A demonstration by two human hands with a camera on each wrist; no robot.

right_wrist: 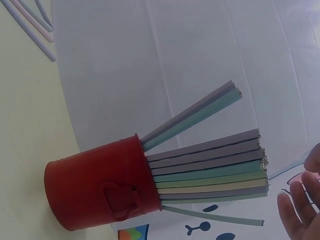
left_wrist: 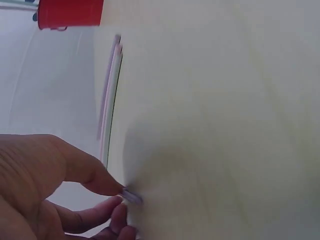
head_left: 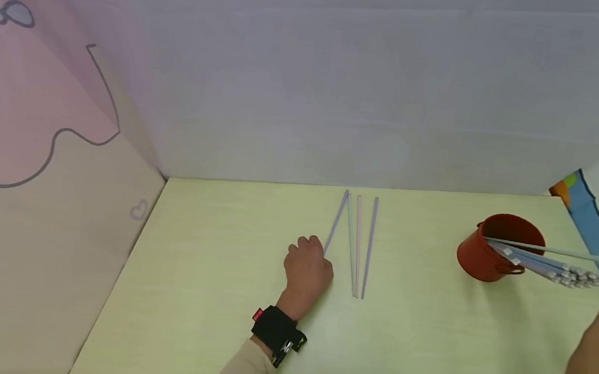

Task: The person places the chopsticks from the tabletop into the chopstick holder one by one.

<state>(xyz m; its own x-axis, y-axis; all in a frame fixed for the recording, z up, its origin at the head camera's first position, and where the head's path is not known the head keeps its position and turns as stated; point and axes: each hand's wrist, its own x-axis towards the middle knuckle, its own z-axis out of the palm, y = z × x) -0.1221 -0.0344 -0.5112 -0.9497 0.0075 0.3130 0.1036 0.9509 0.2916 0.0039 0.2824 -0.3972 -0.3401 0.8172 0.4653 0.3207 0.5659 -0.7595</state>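
My left hand [head_left: 308,270] is low over the table, its thumb and fingers pinching the near end of a purple straw-like stick [left_wrist: 132,196]. Just right of it lie a green stick [head_left: 351,241], a pink stick [head_left: 358,242] and another purple stick [head_left: 370,243], roughly side by side. A red bucket [right_wrist: 100,182] stands at the right, holding a bundle of pastel sticks [right_wrist: 210,167] that fan out of its mouth. My right hand [head_left: 597,352] is beside the stick ends, partly cut off by the frame. In the right wrist view its loosely bent fingers [right_wrist: 300,202] are apart from the sticks.
The pale yellow table [head_left: 205,250] meets a whitish sheet [head_left: 309,90] along its back edge. A pink cartoon print [head_left: 30,91] covers the left side, and another print [head_left: 597,224] is at the right behind the bucket.
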